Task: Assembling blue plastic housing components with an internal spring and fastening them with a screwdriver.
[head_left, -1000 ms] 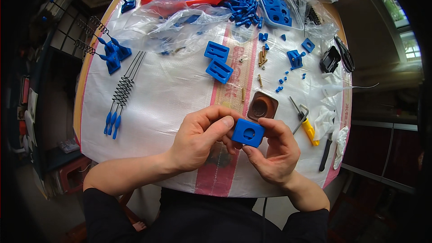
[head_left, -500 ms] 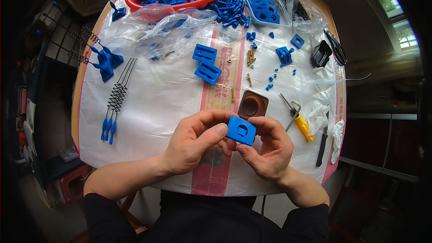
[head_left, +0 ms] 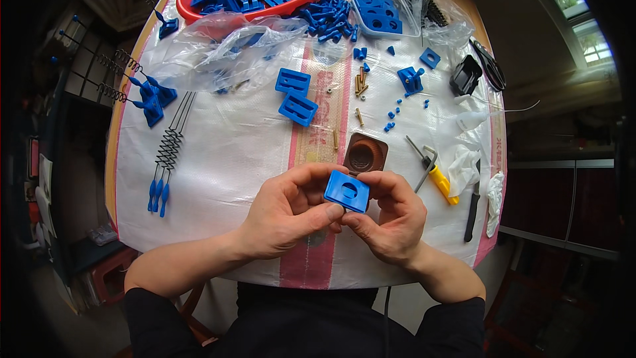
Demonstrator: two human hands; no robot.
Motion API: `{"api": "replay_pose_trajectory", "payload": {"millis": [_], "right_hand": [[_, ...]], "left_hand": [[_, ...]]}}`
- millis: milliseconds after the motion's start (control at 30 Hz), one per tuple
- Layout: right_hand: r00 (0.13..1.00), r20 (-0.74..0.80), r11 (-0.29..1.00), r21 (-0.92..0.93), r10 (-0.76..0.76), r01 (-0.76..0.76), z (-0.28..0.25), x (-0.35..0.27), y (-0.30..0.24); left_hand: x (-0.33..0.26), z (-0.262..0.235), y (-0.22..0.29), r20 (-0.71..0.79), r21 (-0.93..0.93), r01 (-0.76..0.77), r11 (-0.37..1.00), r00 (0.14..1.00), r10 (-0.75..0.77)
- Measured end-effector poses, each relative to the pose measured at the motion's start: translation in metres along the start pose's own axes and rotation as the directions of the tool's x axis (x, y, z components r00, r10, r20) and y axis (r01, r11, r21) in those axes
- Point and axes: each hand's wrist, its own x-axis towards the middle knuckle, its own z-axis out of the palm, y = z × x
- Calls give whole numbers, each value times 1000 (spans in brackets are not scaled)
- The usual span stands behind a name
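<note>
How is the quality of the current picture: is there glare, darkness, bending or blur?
Head view: black corners surround the fisheye image; head view: the window at upper right is bright and slanted; head view: the clear plastic bag carries shiny highlights; head view: the held blue block looks fairly sharp.

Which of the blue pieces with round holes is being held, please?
The block between the left hand and right hand; the others lie in the tub or loose on the white sheet.

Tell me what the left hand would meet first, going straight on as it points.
The left hand would first meet the blue block it holds; beyond, probably the right hand, though depth is unclear.
</note>
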Motion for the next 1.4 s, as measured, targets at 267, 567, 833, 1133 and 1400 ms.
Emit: {"api": "replay_pose_trajectory", "payload": {"millis": [267, 567, 833, 1133, 1400], "right_hand": [[1000, 6, 1000, -10, -15, 15, 1, -1, 2], [1000, 19, 1000, 9, 14, -14, 0, -4, 1], [996, 3, 996, -9, -89, 89, 0, 0, -1], [990, -7, 987, -81, -140, 139, -2, 1, -2], [990, -10, 988, -64, -141, 140, -1, 1, -3]], "left_hand": [[1, -8, -4, 6, -67, 55, 996, 998, -55], [3, -9, -1, 73, -213, 162, 963, 986, -150], [4, -10, -2, 139, -213, 132, 968, 985, -104], [5, -11, 0, 149, -168, 83, 982, 987, -57], [6, -13, -3, 149, -204, 114, 972, 985, -85]]}}
